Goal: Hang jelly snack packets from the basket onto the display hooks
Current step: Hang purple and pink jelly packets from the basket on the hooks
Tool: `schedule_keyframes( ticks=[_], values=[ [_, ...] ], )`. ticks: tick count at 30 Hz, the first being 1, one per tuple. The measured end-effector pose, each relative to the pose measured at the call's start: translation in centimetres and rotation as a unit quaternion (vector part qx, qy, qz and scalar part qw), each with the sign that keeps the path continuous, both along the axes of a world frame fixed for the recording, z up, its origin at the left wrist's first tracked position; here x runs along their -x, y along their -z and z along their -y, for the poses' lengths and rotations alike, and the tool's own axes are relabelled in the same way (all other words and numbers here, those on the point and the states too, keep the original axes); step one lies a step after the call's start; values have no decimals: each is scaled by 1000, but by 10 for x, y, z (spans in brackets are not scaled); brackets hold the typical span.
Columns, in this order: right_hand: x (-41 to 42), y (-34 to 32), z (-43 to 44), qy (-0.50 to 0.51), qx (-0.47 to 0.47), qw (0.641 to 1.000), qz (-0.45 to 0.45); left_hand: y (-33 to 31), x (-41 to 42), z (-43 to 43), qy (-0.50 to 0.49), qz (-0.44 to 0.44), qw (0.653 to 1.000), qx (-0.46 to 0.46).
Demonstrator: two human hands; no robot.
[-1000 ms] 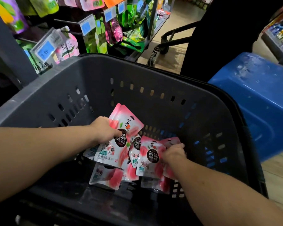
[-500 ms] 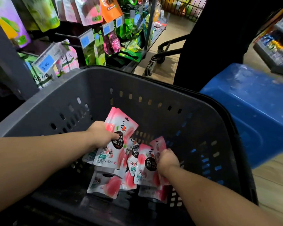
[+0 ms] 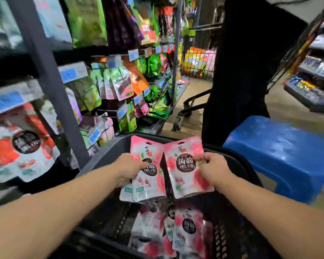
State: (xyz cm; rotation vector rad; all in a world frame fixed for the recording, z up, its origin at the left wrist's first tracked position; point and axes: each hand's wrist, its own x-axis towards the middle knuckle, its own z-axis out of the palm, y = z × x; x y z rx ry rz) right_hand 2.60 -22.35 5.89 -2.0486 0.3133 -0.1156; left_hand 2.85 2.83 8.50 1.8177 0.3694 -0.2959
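My left hand (image 3: 128, 168) grips a small stack of pink-and-white jelly packets (image 3: 148, 165), upright above the grey basket (image 3: 110, 148). My right hand (image 3: 212, 168) pinches a single pink jelly packet (image 3: 185, 165) by its right edge, beside the left stack. Both are lifted above the basket's far rim. Several more pink packets (image 3: 183, 230) lie on the basket floor below. Display hooks with blue price tags (image 3: 69, 74) carry hanging snack bags on the rack to the left. A similar red-and-white packet (image 3: 24, 144) hangs at the far left.
A dark shelf upright (image 3: 51, 81) stands left of the basket. A person in black (image 3: 241, 71) stands behind it, next to a blue plastic stool (image 3: 281, 152). A trolley wheel (image 3: 178, 118) sits on the aisle floor beyond. More shelves (image 3: 312, 85) line the right.
Both hands have risen out of the basket, each carrying packets up to rim height. The view has tilted up toward the hooks, with motion blur.
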Motion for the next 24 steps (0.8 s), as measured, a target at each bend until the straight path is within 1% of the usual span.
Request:
schedule_keyframes(
  ticks=[1, 3, 5, 7, 10, 12, 14, 17, 21, 24],
  values=[
    [0, -8, -2, 14, -19, 1000, 20, -9, 5, -3, -8, 7, 1000, 8],
    [1, -21, -11, 33, -65, 996, 49, -20, 14, -11, -28, 25, 999, -8],
    [2, -32, -23, 30, -121, 990, 59, -26, 24, -16, -43, 51, 998, -15],
    [0, -43, -38, 10, -170, 984, 58, -30, 31, -19, -44, 60, 997, -19],
    [3, -51, -65, -67, -218, 973, 16, -43, 41, -27, -50, 90, 994, 23],
    [4, -49, -84, -134, -264, 955, -24, -52, 53, -33, -51, 92, 991, 86],
    [6, -46, -95, -185, -315, 929, -56, -53, 67, -40, -67, 89, 987, 120],
    [15, -45, -107, -253, -356, 894, -101, -54, 91, -55, -84, 89, 983, 137],
    [38, -47, -123, -337, -365, 857, -136, -57, 122, -72, -142, 85, 978, 130],
    [59, -50, -137, -381, -370, 833, -152, -58, 148, -85, -178, 81, 973, 123]
  ],
)
